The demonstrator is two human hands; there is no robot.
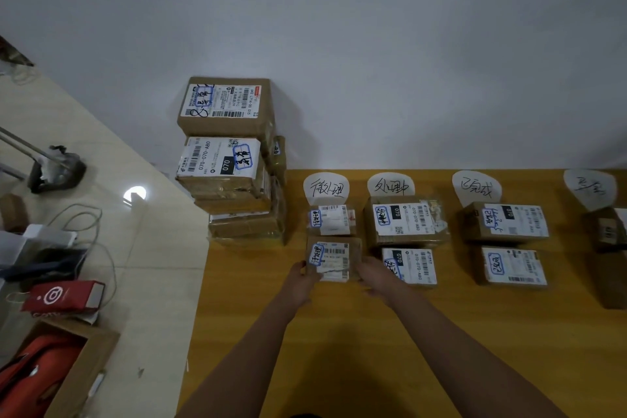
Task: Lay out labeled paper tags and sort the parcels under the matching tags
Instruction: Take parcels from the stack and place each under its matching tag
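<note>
arms: two bare forearms come in from the bottom edge and meet over the table (305, 349), a yellow wood top.
left hand (303, 276): grips the left side of the held parcel, with the thumb on top by its blue sticker and the fingers curled at the edge.
right hand (375, 273): holds the same parcel's right side, with the fingers curled against it. It hides a corner of parcel 3.
held parcel (334, 260): a small brown box, label up, in the first column just nearer than parcel 1. I cannot tell whether it rests on the table or sits just above it.
floor (163, 282): pale tiles left of the table. On them are an open box (84, 360) with something orange inside, a red bag (62, 297) and cables (95, 234).
stack (234, 159): brown parcels piled at the table's far left corner against the white wall (339, 44), with the top labels facing up.
first tag (326, 187): white paper with handwriting, at the wall edge. Parcel 1 (332, 220) lies over its near edge.
second tag (391, 185): beside the first. Parcel 2 (405, 220), a larger box, sits right under it, and parcel 3 (412, 266) is just nearer.
third tag (476, 188): further right. Parcel 4 (505, 222) covers its near edge, and parcel 5 (512, 266) lies just nearer, label up.
fourth tag (589, 187): its writing is too blurred to read. Parcel 6 (607, 229) lies under it, cut off by the right edge.
</note>
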